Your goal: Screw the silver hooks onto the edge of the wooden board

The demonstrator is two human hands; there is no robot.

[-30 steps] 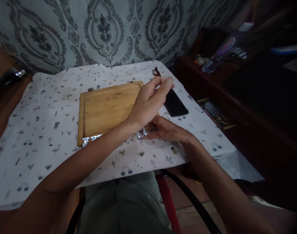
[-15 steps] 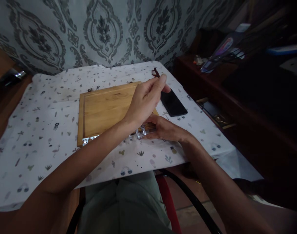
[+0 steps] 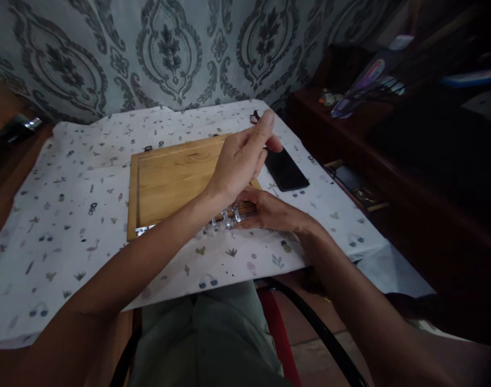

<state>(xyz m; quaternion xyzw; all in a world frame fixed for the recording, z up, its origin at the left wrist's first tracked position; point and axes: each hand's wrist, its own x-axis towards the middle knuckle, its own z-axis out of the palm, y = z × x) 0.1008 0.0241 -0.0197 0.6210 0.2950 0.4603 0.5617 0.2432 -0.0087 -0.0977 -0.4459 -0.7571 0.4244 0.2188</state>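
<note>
A flat light-wood board (image 3: 171, 177) with a raised rim lies on the table. Shiny metal strips and several silvery, clip-like pieces (image 3: 226, 219) run along its near edge, partly behind my left forearm. My left hand (image 3: 241, 156) is raised over the board's right side, thumb pointing up and fingers curled; whatever they hold, if anything, is hidden. Below it, my right hand (image 3: 265, 209) grips the board's near right corner, its fingers bent around the edge beside the silvery pieces. The fingertips are partly covered.
A black phone (image 3: 286, 169) lies right of the board. Past my left hand is a small dark red object (image 3: 254, 116). The white patterned cloth (image 3: 88, 209) covers the table. A dark red cabinet (image 3: 358, 126) with a bottle (image 3: 368, 78) stands at right, a patterned curtain (image 3: 168, 48) behind.
My left thumb has lifted up and away from the index finger a little, and the hand has tilted slightly. My right hand stays at the board's corner.
</note>
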